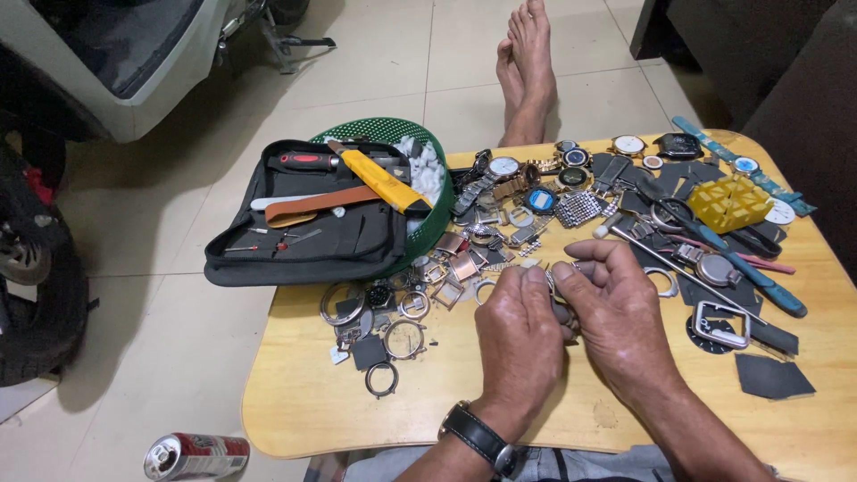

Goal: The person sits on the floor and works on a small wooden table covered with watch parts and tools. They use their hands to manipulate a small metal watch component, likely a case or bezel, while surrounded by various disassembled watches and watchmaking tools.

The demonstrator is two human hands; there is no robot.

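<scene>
Both hands meet above the low, rounded wooden counter (295, 402): the left hand (520, 335) and the right hand (616, 308) are closed together around a small silvery metal watch part (555, 284), mostly hidden between the fingers. Working it well seems to call for a firm pinch held low over the counter, beside the scattered metal watch cases (406, 303), so a dropped piece stays findable.

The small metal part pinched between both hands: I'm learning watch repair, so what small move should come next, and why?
Probably tilt the small metal part up toward the eyes. The left hand and right hand close around it and hide most of it, so its state cannot be told, and loose watch cases crowd the table right below.
</scene>
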